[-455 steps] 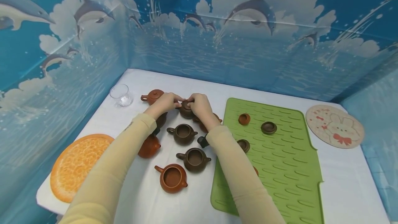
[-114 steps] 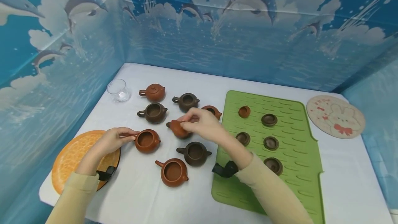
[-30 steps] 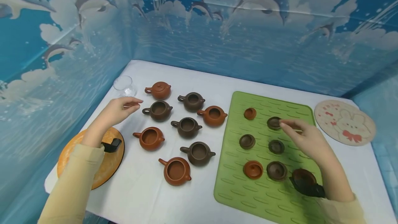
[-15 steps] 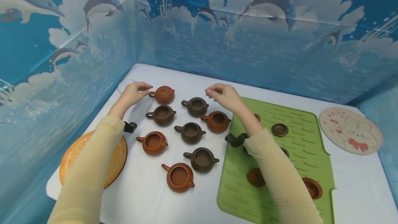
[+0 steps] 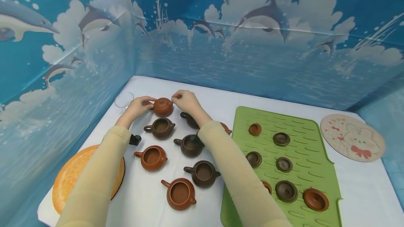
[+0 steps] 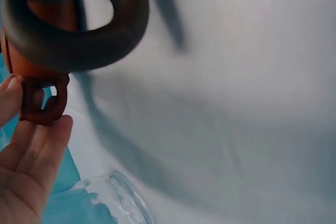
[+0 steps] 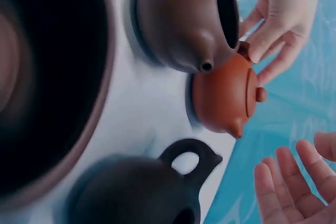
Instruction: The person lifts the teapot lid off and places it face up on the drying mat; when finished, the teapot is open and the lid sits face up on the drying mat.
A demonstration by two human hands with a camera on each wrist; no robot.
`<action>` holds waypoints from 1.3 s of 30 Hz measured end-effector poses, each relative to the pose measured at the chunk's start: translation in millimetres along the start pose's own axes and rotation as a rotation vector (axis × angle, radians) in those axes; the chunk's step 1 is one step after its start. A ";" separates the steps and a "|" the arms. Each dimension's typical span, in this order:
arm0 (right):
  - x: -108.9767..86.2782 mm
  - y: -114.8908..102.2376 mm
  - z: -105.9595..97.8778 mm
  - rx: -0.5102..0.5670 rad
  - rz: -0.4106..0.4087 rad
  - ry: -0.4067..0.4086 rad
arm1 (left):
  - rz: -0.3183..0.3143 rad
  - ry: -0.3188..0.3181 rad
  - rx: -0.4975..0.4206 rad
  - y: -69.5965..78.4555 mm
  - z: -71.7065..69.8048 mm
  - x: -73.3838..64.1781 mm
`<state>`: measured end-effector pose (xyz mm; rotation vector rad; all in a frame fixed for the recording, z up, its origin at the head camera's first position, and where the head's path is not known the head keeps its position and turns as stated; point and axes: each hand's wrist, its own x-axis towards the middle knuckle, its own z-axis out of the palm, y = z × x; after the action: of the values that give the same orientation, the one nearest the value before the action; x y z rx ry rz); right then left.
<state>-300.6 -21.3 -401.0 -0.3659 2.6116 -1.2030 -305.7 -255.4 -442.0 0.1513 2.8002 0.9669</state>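
Note:
At the back left stands a small reddish-brown teapot (image 5: 163, 108) with its knobbed lid (image 5: 162, 102) on. My left hand (image 5: 137, 108) pinches its loop handle (image 6: 48, 115) between thumb and fingers. My right hand (image 5: 188, 103) hovers by the spout, its fingers loosely bent and holding nothing; in the right wrist view a gap shows between those fingertips (image 7: 286, 156) and the teapot. Just in front stands a dark brown lidless teapot (image 5: 161, 129). Another dark teapot (image 5: 187, 117) lies partly hidden under my right forearm.
Several lidless brown and reddish teapots (image 5: 180, 194) stand nearer the front. Several loose lids (image 5: 286, 191) lie on a green mat (image 5: 303, 157) at right. A clear glass (image 5: 124, 100) stands at the back left, an orange-slice round mat (image 5: 71, 171) at left, a rabbit mat (image 5: 351, 137) far right.
Earlier, lids came off other teapots and onto the green mat. In the last second my right hand crossed left from the mat, and my left hand moved back and took the lidded teapot's handle.

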 end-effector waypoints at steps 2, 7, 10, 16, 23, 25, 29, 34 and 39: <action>4.0 -5.3 6.4 0.009 0.006 0.000 | 0.002 0.016 -0.010 -0.3 -0.9 1.7; 11.4 -10.4 23.9 -0.013 0.016 -0.015 | 0.010 0.032 -0.034 -1.0 1.2 3.4; 14.3 -10.3 32.7 -0.038 0.022 -0.027 | 0.015 0.029 -0.029 -1.7 6.4 3.1; 14.7 -9.6 37.3 -0.105 0.042 -0.022 | 0.033 0.015 -0.031 2.5 17.4 5.7; 13.6 -11.4 31.0 -0.260 0.121 0.024 | 0.057 0.011 -0.029 14.4 20.6 11.2; 13.7 -11.8 31.1 -0.293 0.131 0.032 | 0.049 -0.003 -0.022 17.2 22.0 11.3; 13.9 -12.4 31.8 -0.350 0.136 0.045 | 0.049 -0.026 -0.003 23.0 25.4 11.2; 14.5 -12.0 29.3 -0.344 0.144 0.063 | 0.058 -0.020 0.038 28.1 25.9 11.5; 14.6 -9.2 28.9 -0.319 0.124 0.059 | 0.053 -0.039 0.051 29.1 25.2 12.3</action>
<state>-303.9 -52.2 -413.9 -0.2233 2.8326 -0.7695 -311.7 -215.5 -445.1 0.2500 2.8000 0.8938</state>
